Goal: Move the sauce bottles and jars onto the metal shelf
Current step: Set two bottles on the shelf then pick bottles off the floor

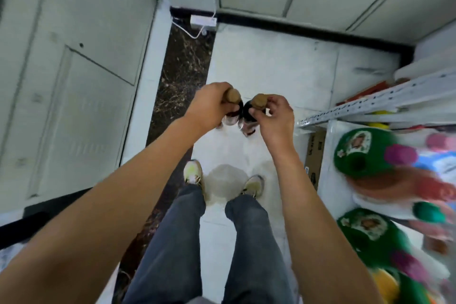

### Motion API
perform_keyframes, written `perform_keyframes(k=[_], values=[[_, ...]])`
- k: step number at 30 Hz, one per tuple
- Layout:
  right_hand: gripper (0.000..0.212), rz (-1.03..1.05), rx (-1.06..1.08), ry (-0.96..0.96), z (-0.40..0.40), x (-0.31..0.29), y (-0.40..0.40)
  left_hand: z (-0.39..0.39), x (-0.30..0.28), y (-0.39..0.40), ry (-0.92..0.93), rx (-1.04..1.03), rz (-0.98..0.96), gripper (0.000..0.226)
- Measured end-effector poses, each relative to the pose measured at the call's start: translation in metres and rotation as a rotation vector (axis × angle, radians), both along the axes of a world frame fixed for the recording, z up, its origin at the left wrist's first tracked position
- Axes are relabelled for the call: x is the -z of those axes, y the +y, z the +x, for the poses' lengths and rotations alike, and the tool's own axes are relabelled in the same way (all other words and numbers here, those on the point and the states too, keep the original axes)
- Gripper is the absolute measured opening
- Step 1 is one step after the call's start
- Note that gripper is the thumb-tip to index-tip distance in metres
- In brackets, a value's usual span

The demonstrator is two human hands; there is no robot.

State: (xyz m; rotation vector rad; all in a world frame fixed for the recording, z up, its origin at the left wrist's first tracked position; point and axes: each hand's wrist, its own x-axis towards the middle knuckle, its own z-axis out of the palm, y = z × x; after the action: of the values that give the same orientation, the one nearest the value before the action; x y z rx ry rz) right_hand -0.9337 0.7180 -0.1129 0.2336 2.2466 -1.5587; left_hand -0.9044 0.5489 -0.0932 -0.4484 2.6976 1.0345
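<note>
Above the floor, each hand (left hand (pixel 206 106), right hand (pixel 274 116)) gripped a dark sauce bottle's neck, left bottle (pixel 232 106), right bottle (pixel 250 112), upright; the metal shelf (pixel 370 106) lay rightward, nearer the right hand.

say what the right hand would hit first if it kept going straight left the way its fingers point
The right hand would likely first press its own bottle into the left bottle; they look almost touching, though depth is unclear.
</note>
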Motion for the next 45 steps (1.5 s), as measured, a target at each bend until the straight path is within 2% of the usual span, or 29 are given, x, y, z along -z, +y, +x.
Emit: perform_keyframes(k=[3,7,12,18,24,29,32,35,40,45], values=[[0.034,-0.073,0.027,0.11,-0.014,-0.074,0.003,-0.009,-0.079,0.003,0.173,0.014,0.044,0.02],[0.025,-0.177,0.088,0.317,-0.027,-0.179,0.008,-0.017,-0.182,0.015,0.442,-0.024,0.126,0.029],[0.019,-0.202,0.106,0.534,-0.031,-0.295,0.014,-0.035,-0.291,0.023,0.613,-0.041,0.298,0.029],[0.016,-0.14,0.229,0.781,-0.016,-0.4,0.036,-0.048,-0.388,0.044,0.801,0.123,0.401,0.035],[0.022,-0.183,0.347,0.933,0.019,-0.475,0.06,-0.027,-0.459,0.08,0.982,0.235,0.577,0.032],[0.018,-0.139,0.523,1.036,0.067,-0.525,0.099,-0.003,-0.516,0.124,0.955,0.419,0.763,0.025],[0.017,-0.114,0.618,1.074,0.095,-0.547,0.125,0.011,-0.54,0.156,0.927,0.514,0.85,0.028],[0.02,-0.098,0.701,1.13,0.123,-0.567,0.152,0.029,-0.564,0.189,0.903,0.585,0.896,0.033],[0.019,-0.031,0.82,1.218,0.17,-0.601,0.207,0.066,-0.602,0.256,0.894,0.665,0.979,0.026],[0.016,0.09,0.938,1.224,0.205,-0.629,0.27,0.094,-0.629,0.323,0.91,0.756,1.035,0.029]])
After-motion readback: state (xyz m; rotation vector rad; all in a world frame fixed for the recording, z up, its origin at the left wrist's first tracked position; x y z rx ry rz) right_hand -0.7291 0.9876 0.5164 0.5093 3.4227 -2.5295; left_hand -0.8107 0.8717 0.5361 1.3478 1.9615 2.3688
